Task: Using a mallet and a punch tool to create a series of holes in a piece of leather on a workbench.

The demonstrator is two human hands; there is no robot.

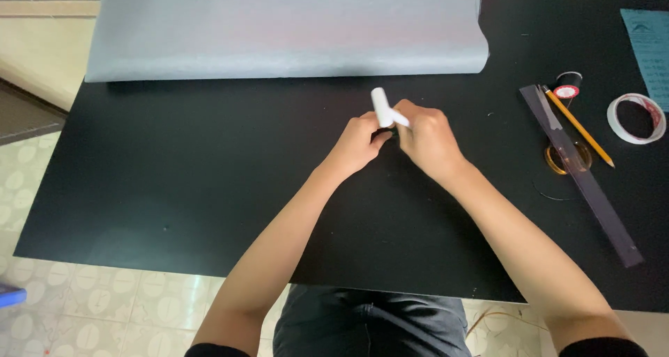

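I see both hands meet mid-sheet: left hand [359, 144] and right hand [426, 137] pinch a white tube [382, 106], tilted, over the black sheet [174, 169]. Ruler [582, 176], pencil [578, 127], tape [635, 118] lie right.

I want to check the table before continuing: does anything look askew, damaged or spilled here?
Nothing looks spilled or damaged. The long dark ruler lies diagonally, with the yellow pencil angled beside it, over a round amber object. The grey sheet curls at its near edge. Both hands, left hand and right hand, hold a small white tube.
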